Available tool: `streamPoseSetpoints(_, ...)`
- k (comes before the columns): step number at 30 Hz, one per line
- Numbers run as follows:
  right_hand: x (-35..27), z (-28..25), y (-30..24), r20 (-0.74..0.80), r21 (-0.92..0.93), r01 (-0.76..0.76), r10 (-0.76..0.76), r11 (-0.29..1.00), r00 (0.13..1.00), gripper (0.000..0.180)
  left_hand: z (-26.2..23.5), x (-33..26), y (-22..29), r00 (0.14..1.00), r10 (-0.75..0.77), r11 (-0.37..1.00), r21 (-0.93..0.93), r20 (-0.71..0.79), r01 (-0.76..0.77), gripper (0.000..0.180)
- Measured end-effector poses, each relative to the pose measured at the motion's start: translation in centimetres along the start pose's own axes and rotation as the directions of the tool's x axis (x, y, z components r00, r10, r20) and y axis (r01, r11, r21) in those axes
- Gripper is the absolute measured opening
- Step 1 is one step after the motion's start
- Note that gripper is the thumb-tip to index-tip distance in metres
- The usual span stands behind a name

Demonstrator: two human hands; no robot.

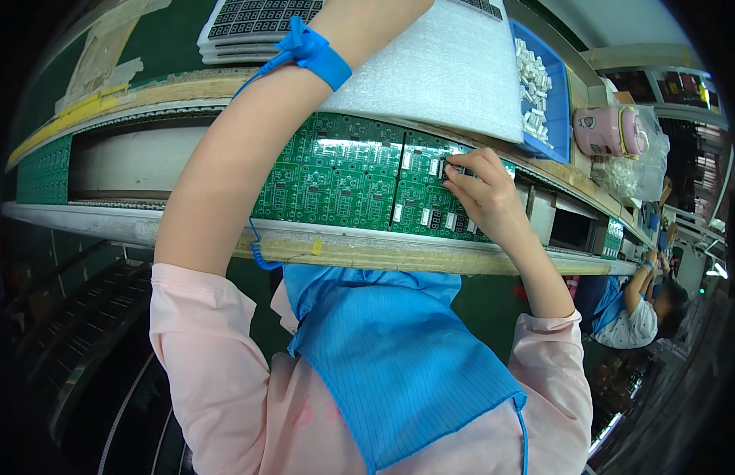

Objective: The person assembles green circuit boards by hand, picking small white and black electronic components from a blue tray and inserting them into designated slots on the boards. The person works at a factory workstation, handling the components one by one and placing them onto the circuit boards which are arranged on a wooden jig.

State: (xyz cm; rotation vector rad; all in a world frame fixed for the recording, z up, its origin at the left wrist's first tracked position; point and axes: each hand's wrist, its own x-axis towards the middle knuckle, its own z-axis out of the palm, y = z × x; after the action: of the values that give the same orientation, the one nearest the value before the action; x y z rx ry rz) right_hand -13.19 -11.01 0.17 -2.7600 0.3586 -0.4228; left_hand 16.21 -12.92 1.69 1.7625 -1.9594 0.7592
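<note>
Board: green circuit board (344, 182) on the conveyor rail, directly under the right hand; small white parts stand in rows on it, most near the fingertips.
Right hand: right hand (482, 190) curled, thumb and forefinger pinched together on a small part at the board's far edge; the part is too small to tell more.
Left hand: out of view past the top edge; only the forearm shows, crossing above the board's left half, so whether it is open or closed cannot be told.
Wrist strap: blue band (316, 51) on the left forearm, with a coiled blue cord running off it.
Foam: white foam sheet (447, 71), just beyond the right hand, up from the board.
Bin: blue tray (559, 111) of small white parts, beyond and right of the right hand, beside the foam.
Stack: white trays of dark parts (253, 20), beyond the left forearm.
Pink thing: pink rounded container (609, 131), right of the bin.
Co-worker: another person (641, 305) far right of the right hand, along the same line.
</note>
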Motion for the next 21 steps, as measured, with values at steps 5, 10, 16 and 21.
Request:
streamPoseSetpoints(5,0.0,0.1,-0.3,-0.01,-0.006,-0.015,0.015,1.0,1.0,0.022,0.2,0.7,1.3,0.996,0.032,0.997,0.07,0.082,-0.038,0.01)
streamPoseSetpoints(10,0.1,-0.1,-0.1,0.012,0.02,-0.022,0.021,1.0,1.0,0.021,0.3,0.5,1.3,0.998,0.043,0.996,0.081,0.053,-0.047,0.009)
streamPoseSetpoints(16,0.0,0.1,-0.2,-0.004,-0.052,0.014,-0.015,0.999,1.0,0.022,0.4,0.0,0.7,0.987,-0.036,0.999,0.017,-0.158,0.039,0.006)
streamPoseSetpoints(21,0.1,0.0,-0.6,0.025,-0.056,-0.034,0.035,0.998,0.999,0.023,-2.4,0.2,1.7,0.954,-0.16,0.975,-0.189,-0.253,0.114,0.006)
